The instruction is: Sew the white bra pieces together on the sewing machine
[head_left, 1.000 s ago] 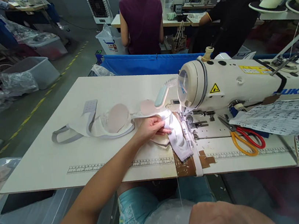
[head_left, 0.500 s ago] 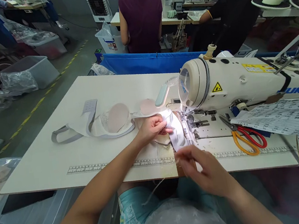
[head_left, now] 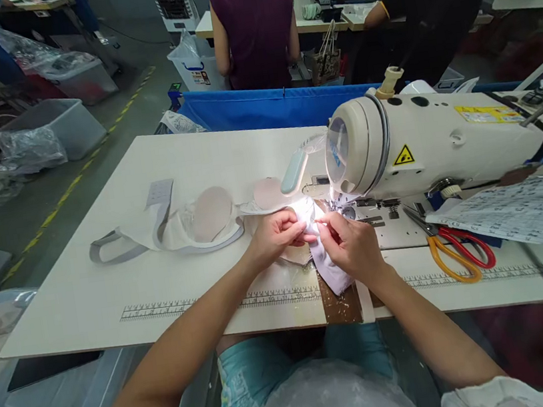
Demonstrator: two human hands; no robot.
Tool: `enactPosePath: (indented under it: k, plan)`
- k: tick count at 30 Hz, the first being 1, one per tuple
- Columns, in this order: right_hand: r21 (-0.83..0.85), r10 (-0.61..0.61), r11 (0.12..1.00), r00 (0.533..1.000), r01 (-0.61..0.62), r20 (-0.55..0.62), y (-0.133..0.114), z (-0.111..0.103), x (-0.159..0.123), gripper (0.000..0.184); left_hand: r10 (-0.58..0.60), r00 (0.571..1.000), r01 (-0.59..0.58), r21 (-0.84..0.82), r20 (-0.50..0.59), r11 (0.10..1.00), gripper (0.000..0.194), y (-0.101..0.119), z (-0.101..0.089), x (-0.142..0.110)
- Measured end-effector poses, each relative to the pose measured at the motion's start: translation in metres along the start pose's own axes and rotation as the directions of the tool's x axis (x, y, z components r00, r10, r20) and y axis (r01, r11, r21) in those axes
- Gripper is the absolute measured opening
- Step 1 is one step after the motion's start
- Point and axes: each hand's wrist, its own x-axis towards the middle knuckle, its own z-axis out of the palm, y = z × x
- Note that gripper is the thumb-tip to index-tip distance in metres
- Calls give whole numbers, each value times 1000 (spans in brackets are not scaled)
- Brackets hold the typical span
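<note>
Across the tabletop [head_left: 161,283], left of the machine [head_left: 414,136], the bra [head_left: 226,239] lay with its long axis running side to side. Most of it was to the left of my left hand [head_left: 278,233] and slightly beyond it. Its right end bent round toward me, and a flap of white cloth [head_left: 333,277] slanted down from my fingertips toward the near edge. My left hand was nearer the main length, fingers drawn in narrow, thumb against forefinger, holding the bra near that bend. My right hand [head_left: 352,239] was nearer the machine's needle end, thumb and forefinger pinched on the same white cloth, their tips just beside those of the left. Bright light washed out that spot, so I couldn't fairly tell whether a thread was caught in the pinch too.

The bra looked soft and slack, mostly white. Of its two round pinkish pads [head_left: 212,213], one sat well to the left of my left hand and the other just beyond it. A beige piece [head_left: 297,254] peeped out below that hand. At the far left a grey strap [head_left: 107,257] curled into a loop, and a pale tab [head_left: 159,193] pointed away from me. Scissors [head_left: 453,255] lay to the right, apart from my right hand.
</note>
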Motion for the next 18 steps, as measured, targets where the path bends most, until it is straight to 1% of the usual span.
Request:
enactPosePath:
  k: [4,8,12,18]
  plan:
    - [-7,-3,1000,1000,3,-22,3,6,-7,11,1,1000,-1,-12,4,1000,30,-1,0,0]
    - [-12,5,1000,1000,-5,2,2,9,-13,14,0,1000,0,-1,-8,1000,29,-2,1,0]
    - [-39,9,999,1000,-8,10,-1,11,-12,17,-6,1000,6,-7,-24,1000,29,-2,1,1]
    - [-31,21,999,1000,-21,7,-2,12,-11,16,-8,1000,8,-8,-24,1000,29,-2,1,1]
